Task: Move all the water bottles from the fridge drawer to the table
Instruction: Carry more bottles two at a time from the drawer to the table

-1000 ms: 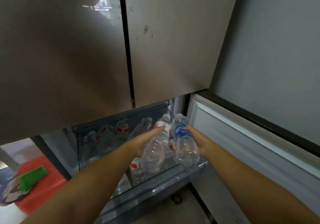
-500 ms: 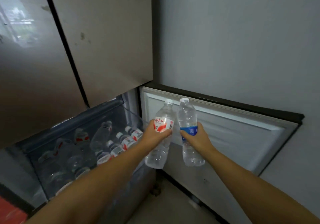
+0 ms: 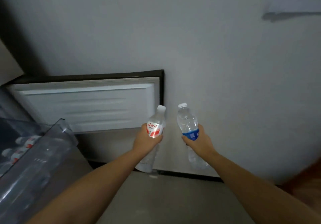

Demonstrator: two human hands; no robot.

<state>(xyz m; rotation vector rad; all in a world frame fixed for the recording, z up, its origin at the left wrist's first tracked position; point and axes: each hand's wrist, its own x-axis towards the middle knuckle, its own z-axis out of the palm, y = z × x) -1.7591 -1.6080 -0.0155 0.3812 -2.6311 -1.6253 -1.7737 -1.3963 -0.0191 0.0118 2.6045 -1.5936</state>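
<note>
Item 1: left hand (image 3: 147,141), grip closed around the red-labelled bottle (image 3: 155,126) at its label band. Bottle clear, white cap, neck tilted slightly right, base showing below the wrist. Half a second ago this bottle was raised just outside the fridge drawer; it is now carried well to the right of it, in front of the grey wall (image 3: 191,32).

Item 2: right hand (image 3: 198,142), grip closed around the blue-labelled bottle (image 3: 188,121) at the label. Clear, white cap, neck leaning slightly left. The two bottles stood almost touching before; they are now apart, caps tipped toward each other.

Item 3: fridge drawer (image 3: 43,154), pulled open, clear plastic, now pushed to the lower left edge of the view where it previously filled the left half. Remaining bottles (image 3: 22,145) with red-and-white labels lie inside, blurred; count cannot be told.

Item 4: drawer front panel (image 3: 86,105), white inner face, dark gasket rim, now seen more squarely than before.

Item 5: floor (image 3: 165,197), grey, beneath both forearms.

Worktop: not in view.
</note>
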